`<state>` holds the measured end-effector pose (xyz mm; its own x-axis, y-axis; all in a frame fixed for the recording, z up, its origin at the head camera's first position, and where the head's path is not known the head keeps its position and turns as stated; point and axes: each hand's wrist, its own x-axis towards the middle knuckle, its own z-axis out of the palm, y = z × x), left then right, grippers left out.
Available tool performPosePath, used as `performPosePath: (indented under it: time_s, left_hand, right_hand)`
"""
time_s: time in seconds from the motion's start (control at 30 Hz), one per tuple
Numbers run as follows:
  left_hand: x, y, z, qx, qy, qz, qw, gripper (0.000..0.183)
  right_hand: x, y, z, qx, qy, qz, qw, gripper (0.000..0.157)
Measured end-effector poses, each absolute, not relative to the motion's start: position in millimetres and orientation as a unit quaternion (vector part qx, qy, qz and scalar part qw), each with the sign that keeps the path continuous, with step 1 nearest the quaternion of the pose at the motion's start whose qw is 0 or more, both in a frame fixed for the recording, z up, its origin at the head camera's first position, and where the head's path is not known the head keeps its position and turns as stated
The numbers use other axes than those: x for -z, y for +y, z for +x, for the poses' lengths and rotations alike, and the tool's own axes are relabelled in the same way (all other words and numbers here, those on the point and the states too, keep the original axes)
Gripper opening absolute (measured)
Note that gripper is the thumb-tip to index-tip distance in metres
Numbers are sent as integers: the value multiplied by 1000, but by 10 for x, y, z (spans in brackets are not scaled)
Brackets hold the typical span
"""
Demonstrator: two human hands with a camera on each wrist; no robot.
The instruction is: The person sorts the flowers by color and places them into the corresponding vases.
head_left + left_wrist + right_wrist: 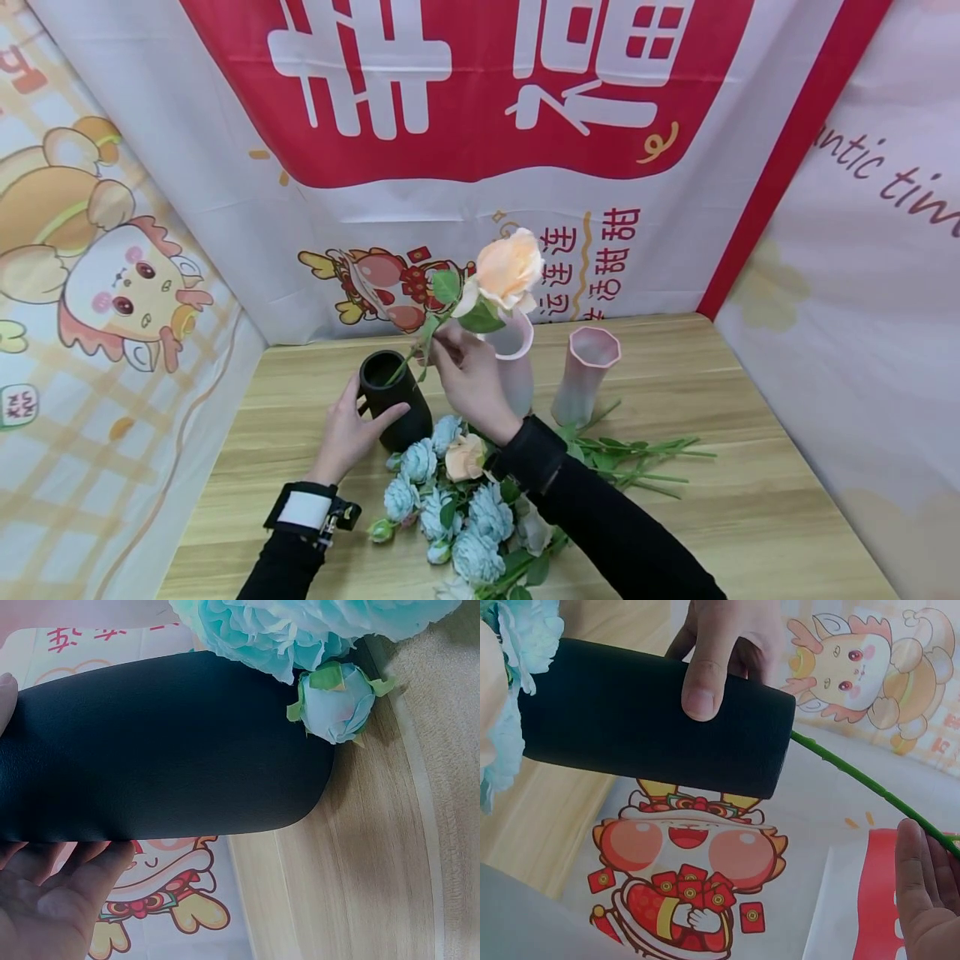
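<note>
A black vase (408, 417) stands on the table, tilted slightly, with its mouth facing up. My left hand (351, 433) grips it from the left, thumb across the near side; the right wrist view shows that thumb (703, 690) against the vase wall. Above and to the right, my right hand (474, 379) pinches the green stem of a peach rose (510, 268). The lower end of the stem (855, 774) reaches into the vase mouth, while the bloom rises past my fingers. How deep the stem goes is hidden inside the vase.
Blue artificial flowers (480, 517) and another peach rose (465, 457) lie in front of the vase. Two pink-white vases stand behind: a taller one (516, 375), partly behind my right hand, and a shorter one (588, 375). Loose green stems (637, 458) spread to the right.
</note>
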<state>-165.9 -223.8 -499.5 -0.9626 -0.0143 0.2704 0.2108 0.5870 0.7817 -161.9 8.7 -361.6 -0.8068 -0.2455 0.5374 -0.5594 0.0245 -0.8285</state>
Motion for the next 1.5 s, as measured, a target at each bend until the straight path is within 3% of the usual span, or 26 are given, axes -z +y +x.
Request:
performPosePath:
  time_s: [0.27, 0.6, 0.83, 1.23, 1.5]
  left_hand:
    - [5017, -2264, -1651, 451, -877, -75, 150, 80]
    - [5026, -2300, -1629, 460, -870, -84, 157, 78]
    - [5018, -2319, -1620, 449, -877, -77, 153, 79]
    - [5013, -2364, -1615, 445, -880, -69, 150, 85]
    - [5040, -2311, -1650, 425, -889, -79, 148, 84]
  right_hand:
    - [3518, -35, -1551, -635, -697, 310, 121, 14]
    - [3904, -223, -1792, -623, -703, 321, 119, 14]
    - [3931, -310, -1843, -559, -744, 327, 165, 15]
    - [3929, -432, -1894, -513, -767, 361, 134, 18]
    - [3989, -427, -1930, -492, -779, 361, 144, 14]
